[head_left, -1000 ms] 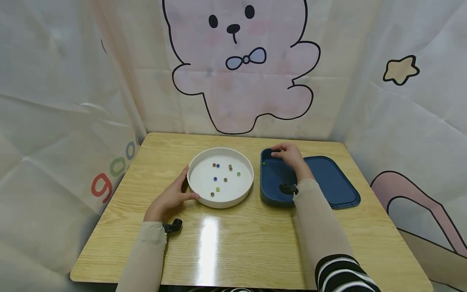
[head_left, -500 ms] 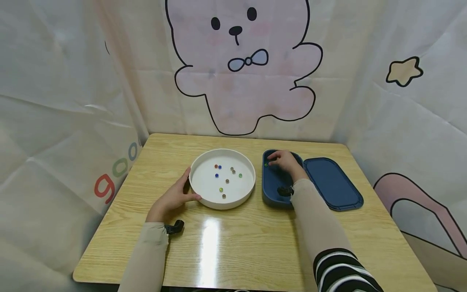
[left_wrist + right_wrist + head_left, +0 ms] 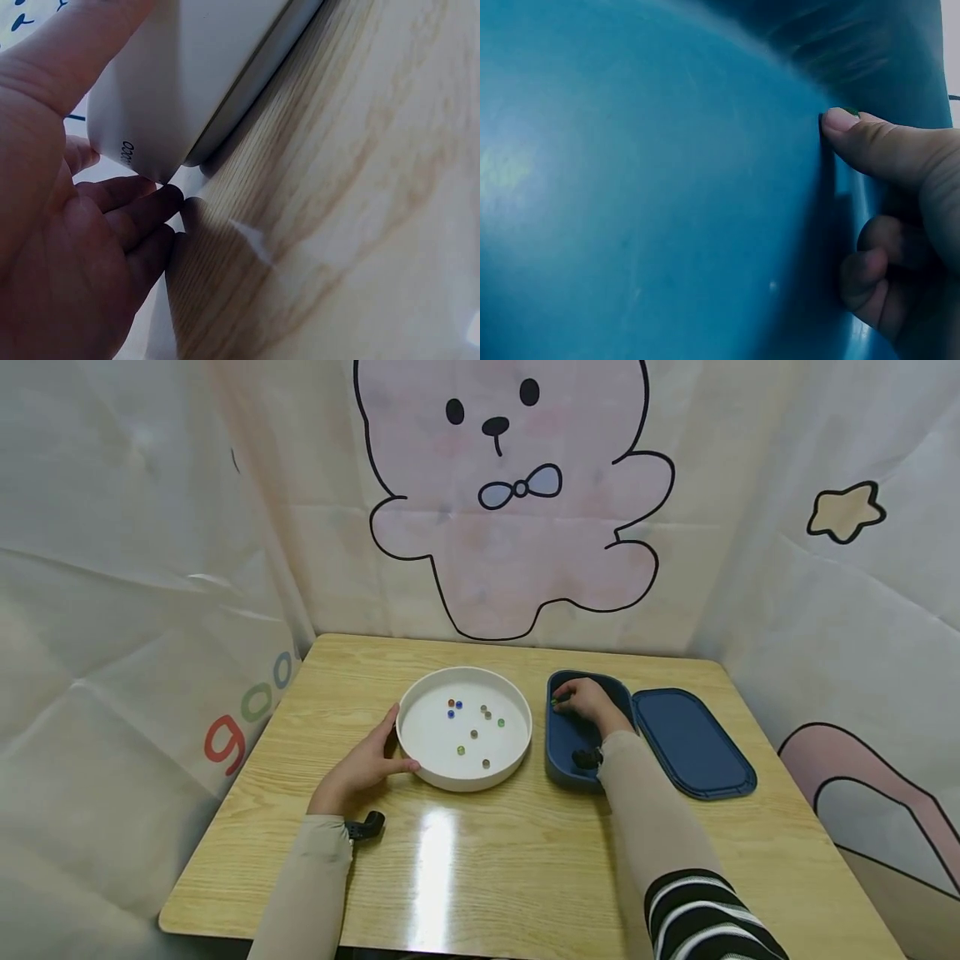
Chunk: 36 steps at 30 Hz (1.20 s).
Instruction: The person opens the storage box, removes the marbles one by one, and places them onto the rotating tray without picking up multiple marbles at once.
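A round white dish (image 3: 435, 743) with a raised rim stands on the table, with several small coloured marbles (image 3: 474, 734) scattered inside. My left hand (image 3: 363, 764) holds its left side, the thumb on the near wall and the fingers round the far side. In the left wrist view the dish wall (image 3: 172, 82) lies between thumb and fingers. Inside the deep blue box (image 3: 566, 739) to the right, my right hand (image 3: 591, 703) pinches a green marble (image 3: 555, 701) by the left wall. Only a sliver of that marble (image 3: 853, 111) shows beyond the thumb in the right wrist view.
A flat blue lid (image 3: 693, 743) lies on the wooden table (image 3: 517, 868) to the right of the box, close against it. Printed cloth (image 3: 510, 552) hangs behind the table and on both sides.
My right hand has moved from the box's far edge down and nearer to its left wall, and now pinches the green marble. Some marbles in the dish have rolled, one brownish one rightward.
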Each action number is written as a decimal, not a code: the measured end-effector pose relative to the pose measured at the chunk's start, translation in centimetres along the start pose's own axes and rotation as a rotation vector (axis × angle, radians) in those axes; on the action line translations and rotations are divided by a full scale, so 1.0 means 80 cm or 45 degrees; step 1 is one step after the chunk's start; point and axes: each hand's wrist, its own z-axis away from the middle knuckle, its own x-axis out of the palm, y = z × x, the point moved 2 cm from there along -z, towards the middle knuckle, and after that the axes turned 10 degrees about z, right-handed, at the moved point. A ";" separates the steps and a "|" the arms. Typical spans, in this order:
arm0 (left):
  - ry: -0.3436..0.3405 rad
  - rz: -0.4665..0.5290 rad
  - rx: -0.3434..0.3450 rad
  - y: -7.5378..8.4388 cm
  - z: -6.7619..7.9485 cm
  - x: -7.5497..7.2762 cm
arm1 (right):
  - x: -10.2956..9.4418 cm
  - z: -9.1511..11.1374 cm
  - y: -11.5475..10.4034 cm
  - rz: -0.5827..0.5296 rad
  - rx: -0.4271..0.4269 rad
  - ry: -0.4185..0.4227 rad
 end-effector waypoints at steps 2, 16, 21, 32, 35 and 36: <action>0.002 -0.004 -0.001 0.001 0.000 0.000 | 0.002 0.000 -0.001 0.003 -0.004 0.002; 0.011 -0.025 -0.039 0.001 0.001 0.002 | -0.026 0.007 -0.012 -0.055 -0.010 0.120; 0.016 -0.033 -0.040 0.000 -0.001 0.001 | -0.045 0.019 -0.021 -0.063 -0.013 0.178; 0.008 -0.031 -0.032 0.000 -0.002 0.001 | -0.077 0.038 -0.038 -0.135 -0.134 0.329; 0.008 -0.034 -0.044 0.001 -0.002 0.000 | -0.082 0.047 -0.048 -0.117 -0.148 0.332; 0.006 -0.034 -0.042 0.001 -0.001 0.000 | -0.083 0.050 -0.052 -0.115 -0.156 0.334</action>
